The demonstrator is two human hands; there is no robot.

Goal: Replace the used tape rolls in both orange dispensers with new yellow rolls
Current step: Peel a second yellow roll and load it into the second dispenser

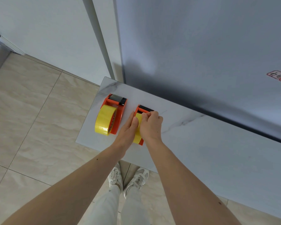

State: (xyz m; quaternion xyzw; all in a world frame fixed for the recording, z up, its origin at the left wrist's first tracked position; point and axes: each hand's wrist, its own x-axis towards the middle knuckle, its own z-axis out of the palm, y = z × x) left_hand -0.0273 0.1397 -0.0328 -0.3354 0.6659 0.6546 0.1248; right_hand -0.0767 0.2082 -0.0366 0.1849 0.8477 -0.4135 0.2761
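I judge the dispenser left of my grip done. My right hand pinches tape near the second dispenser's cutter; my left hand, fingers straight, steadies its yellow roll on the tabletop.

Both hands on the right dispenser, on the table near its left end. Left hand flat against its left side, right hand on top, fingers curled at the far end just short of the cutter. Roll sits between the hands. Left of the grip, close but apart: second dispenser with its roll. Wall panel behind. Shoes on floor below, nearer than the grip.
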